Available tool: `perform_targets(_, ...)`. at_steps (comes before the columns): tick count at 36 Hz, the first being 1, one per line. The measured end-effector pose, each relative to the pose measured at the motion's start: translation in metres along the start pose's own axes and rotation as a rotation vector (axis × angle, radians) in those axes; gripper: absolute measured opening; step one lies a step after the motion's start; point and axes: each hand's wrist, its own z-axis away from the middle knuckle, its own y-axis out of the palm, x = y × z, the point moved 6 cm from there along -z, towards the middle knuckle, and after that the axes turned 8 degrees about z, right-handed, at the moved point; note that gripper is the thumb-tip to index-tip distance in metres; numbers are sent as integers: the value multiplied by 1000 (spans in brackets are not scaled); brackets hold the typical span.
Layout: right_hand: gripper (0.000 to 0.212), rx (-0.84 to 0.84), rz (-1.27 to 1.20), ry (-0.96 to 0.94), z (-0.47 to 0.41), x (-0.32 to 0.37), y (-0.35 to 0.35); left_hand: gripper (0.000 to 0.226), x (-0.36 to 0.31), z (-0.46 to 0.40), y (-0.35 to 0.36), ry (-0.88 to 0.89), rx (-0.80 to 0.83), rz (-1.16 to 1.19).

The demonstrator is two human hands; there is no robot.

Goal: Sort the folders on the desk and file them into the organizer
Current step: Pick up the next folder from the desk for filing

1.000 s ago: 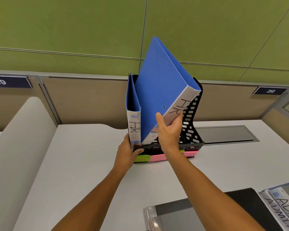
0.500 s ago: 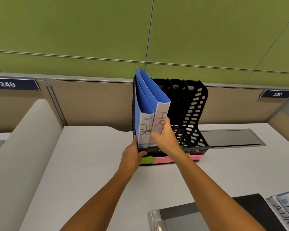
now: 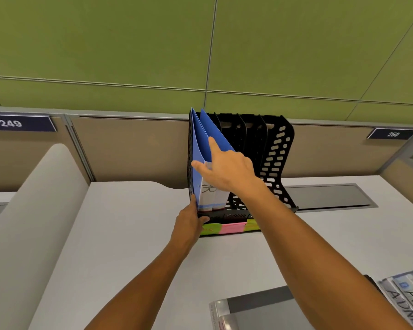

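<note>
Two blue folders point(image 3: 202, 145) with white spines stand upright in the leftmost slot of the black perforated organizer point(image 3: 275, 148) at the back of the desk. My right hand point(image 3: 229, 167) rests against the top front edge of the right-hand blue folder, fingers spread, thumb across the spines. My left hand point(image 3: 188, 220) grips the organizer's front left corner, thumb on its low front lip. The organizer's other slots show nothing inside. Green and pink labels point(image 3: 231, 227) run along its base.
A dark folder in a clear sleeve point(image 3: 260, 301) and folders marked ADMIN point(image 3: 408, 298) lie at the bottom right of the grey desk point(image 3: 129, 234). A grey cable hatch point(image 3: 329, 195) sits right of the organizer. A white rounded divider point(image 3: 34, 198) borders the left.
The second blue folder went from tilted above the organizer down into the leftmost slot beside the first. My right hand slid from its lower spine up to its top edge. My left hand stayed.
</note>
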Motion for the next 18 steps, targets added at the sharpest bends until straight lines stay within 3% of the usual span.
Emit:
perform_targets(5, 93, 53, -32, -54, -1, 1, 0, 73, -2, 0, -1, 9, 2, 7)
perform_targets(9, 81, 56, -390, -152, 16, -7, -7, 79, -2, 4, -1, 19, 22, 17)
perform_targets(11, 76, -1, -541, -161, 30, -16, -15, 82, -3, 5, -1, 12, 61, 37)
perform_targets(18, 70, -161, -594, -44, 90, -54, -22, 79, -10, 17, -3, 40, 98, 57)
